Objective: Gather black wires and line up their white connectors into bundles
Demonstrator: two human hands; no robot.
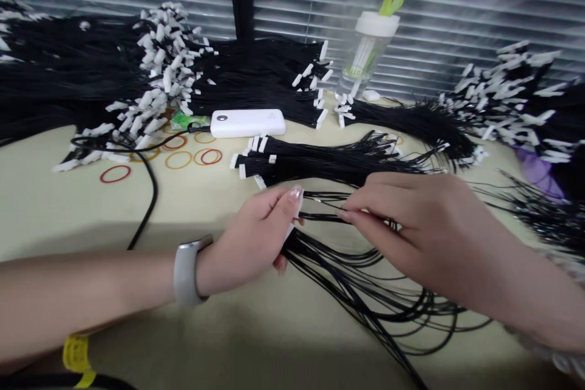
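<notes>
Closed grey blinds (pixel 457 6) back a beige table (pixel 59 207) heaped along its far edge with piles of black tagged cords (pixel 68 67). Near the middle of the view, the left hand (pixel 256 234), a pale watch (pixel 186 270) on its wrist, is closed around the gathered ends of a bunch of black cords (pixel 361 286), whose loose strands fan out toward five o'clock across the table. At three o'clock from it and almost touching, the right hand (pixel 420 228) pinches a single cord (pixel 320 217) between its fingertips; this strand runs level between the two hands. At twelve o'clock from the hands lies a neat sorted bundle (pixel 329 161) with white tags at its nine o'clock end. Beyond it rests a white power bank (pixel 247 123), with a black cable (pixel 150 195) trailing from it toward seven o'clock. Coloured rubber bands (pixel 178 160) lie scattered at ten o'clock from the hands. A clear bottle (pixel 365 52) with a white lid stands at one o'clock, against the blinds.
</notes>
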